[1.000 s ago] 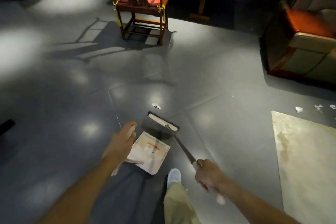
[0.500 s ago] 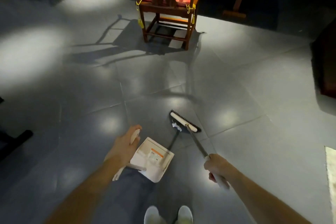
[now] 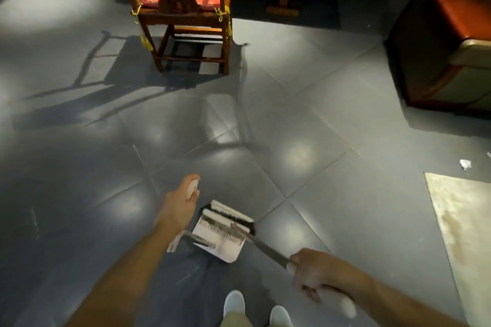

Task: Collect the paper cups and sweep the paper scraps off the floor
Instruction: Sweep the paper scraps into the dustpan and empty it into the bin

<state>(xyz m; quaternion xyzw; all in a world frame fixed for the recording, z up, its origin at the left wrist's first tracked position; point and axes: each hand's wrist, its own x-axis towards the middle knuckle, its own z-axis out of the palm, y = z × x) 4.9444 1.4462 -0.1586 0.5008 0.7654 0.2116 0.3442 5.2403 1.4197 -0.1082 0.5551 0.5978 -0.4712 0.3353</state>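
Observation:
My left hand [image 3: 178,207] grips the upright white handle of a white dustpan [image 3: 225,248] that rests on the grey tiled floor [image 3: 305,119] in front of my feet. My right hand [image 3: 316,273] holds the long handle of a broom [image 3: 233,216]. The broom's black-bristled head lies across the dustpan's mouth. A white paper scrap [image 3: 465,164] lies on the floor at the right, near the corner of a pale rug [image 3: 467,220]. No paper cup shows in this view.
A wooden chair [image 3: 183,8] with a red cushion stands ahead. A sofa with red and cream cushions [image 3: 449,56] sits at the right. Dark furniture legs stand at the back. My white shoes [image 3: 233,302] show at the bottom edge.
The broom head has swept back from the open floor onto the dustpan's mouth, taking the small white scrap with it. The view has swung right, bringing the sofa and rug back in.

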